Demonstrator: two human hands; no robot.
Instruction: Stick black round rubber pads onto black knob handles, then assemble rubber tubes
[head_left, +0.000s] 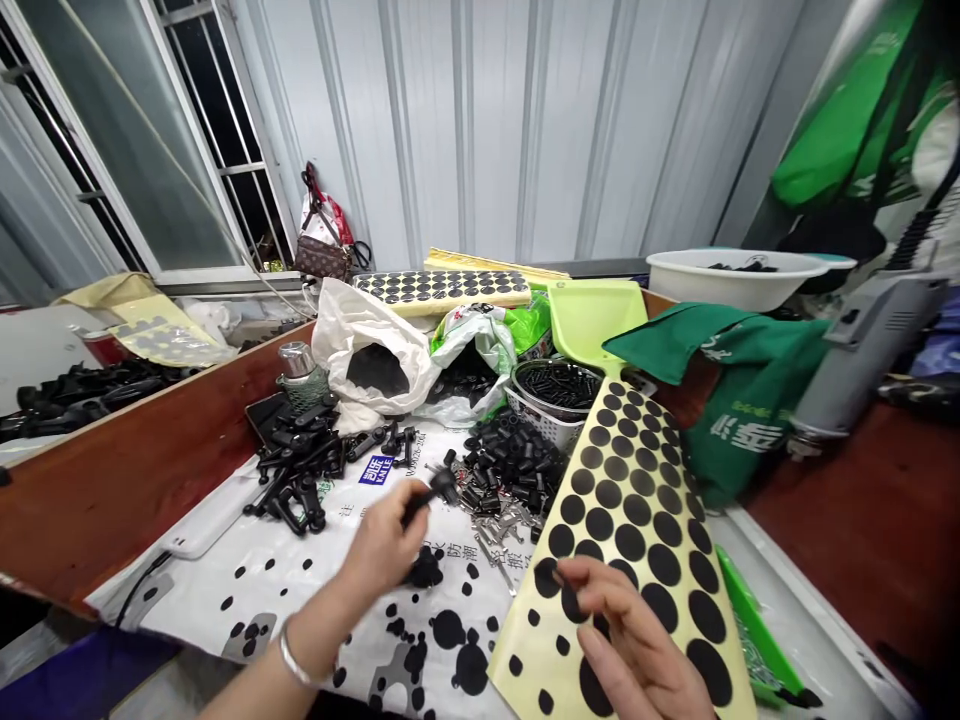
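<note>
My left hand point(386, 535) is closed around the handle-like end of a black plastic part point(444, 486), whose knobbed head points away to the right, over the white printed sheet. My right hand point(637, 650) hovers above the near part of a yellow backing sheet point(525, 650) covered with round black stickers point(664, 563). Its thumb and forefinger are apart and bent; whether a sticker clings to a fingertip is unclear. Beyond the left hand lie a pile of black cylindrical caps point(517, 455) and some small metal pieces point(502, 525).
Black jointed parts point(300, 460) are heaped at the left near a flask point(298, 365). Behind stand a white bag point(337, 340), a basket point(551, 425) of black pieces and a light-green dustpan point(596, 310). A grey tool point(870, 350) hangs at the right. Loose black dots point(472, 668) lie in front.
</note>
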